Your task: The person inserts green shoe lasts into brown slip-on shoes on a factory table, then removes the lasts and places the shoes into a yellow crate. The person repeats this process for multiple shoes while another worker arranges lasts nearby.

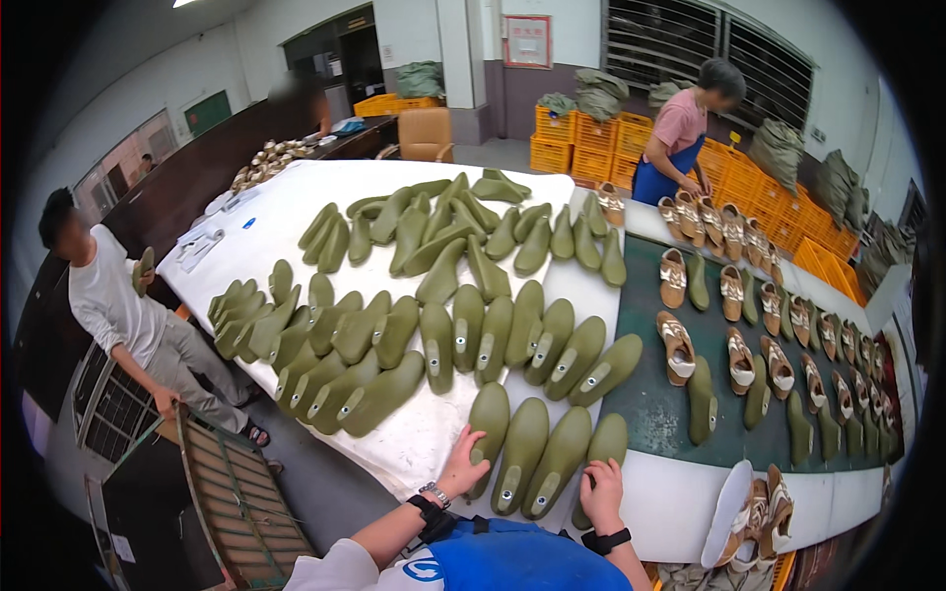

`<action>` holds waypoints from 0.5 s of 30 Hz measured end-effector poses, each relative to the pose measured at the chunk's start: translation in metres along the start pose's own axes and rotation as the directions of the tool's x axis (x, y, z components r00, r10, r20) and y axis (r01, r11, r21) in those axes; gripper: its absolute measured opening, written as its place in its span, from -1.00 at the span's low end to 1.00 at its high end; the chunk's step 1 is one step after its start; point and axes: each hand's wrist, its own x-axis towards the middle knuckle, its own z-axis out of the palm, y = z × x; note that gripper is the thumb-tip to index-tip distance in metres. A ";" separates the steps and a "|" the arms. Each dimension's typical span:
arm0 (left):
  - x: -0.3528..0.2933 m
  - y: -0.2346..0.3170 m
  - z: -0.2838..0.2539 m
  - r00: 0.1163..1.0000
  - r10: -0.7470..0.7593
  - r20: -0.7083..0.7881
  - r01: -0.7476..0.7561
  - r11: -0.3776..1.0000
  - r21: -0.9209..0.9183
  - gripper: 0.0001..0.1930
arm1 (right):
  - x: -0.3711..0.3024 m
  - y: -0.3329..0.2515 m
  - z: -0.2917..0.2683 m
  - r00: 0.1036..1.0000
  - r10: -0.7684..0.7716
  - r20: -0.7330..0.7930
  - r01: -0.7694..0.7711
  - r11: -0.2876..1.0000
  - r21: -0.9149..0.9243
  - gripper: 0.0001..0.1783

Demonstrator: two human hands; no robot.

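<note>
A near row of several green shoe lasts lies side by side at the table's front edge, in front of my body. My left hand (461,465) is closed against the outer side of the leftmost shoe last (490,419). On the row's other end, my right hand (601,492) has its fingers curled over the rightmost shoe last (608,439). Between my hands lie two more shoe lasts (522,448), which neither hand touches. Just beyond is another row of green shoe lasts (498,335), some showing a small round hole.
A white-covered table (384,473) carries more lasts, heaped toward the back. On the right, a dark green belt (641,394) holds brown-and-white shoes (676,347) paired with lasts. One person (680,138) handles shoes there; another (123,295) stands left beside a slatted cart (236,492).
</note>
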 end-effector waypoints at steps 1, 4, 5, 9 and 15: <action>0.001 0.008 0.001 1.000 -0.011 0.002 0.011 0.995 0.101 -0.44 | 0.001 -0.001 0.000 1.000 -0.017 -0.010 0.017 1.000 -0.002 -0.91; 0.002 0.033 0.006 0.945 0.326 0.022 -0.311 0.875 0.370 -0.48 | 0.002 -0.001 0.001 1.000 -0.008 -0.017 0.008 1.000 -0.022 -0.91; 0.005 0.042 0.009 0.927 0.373 0.043 -0.358 0.845 0.396 -0.52 | 0.002 -0.001 0.002 1.000 -0.013 -0.023 0.012 0.999 -0.039 -0.91; 0.009 0.060 0.013 0.891 0.408 0.201 -0.444 0.688 0.574 -0.52 | 0.001 0.001 0.004 0.999 -0.021 -0.025 0.020 0.999 -0.046 -0.90; 0.010 0.055 0.013 0.890 0.421 0.177 -0.449 0.734 0.510 -0.54 | 0.002 0.000 0.004 0.999 -0.020 -0.030 0.019 0.999 -0.047 -0.89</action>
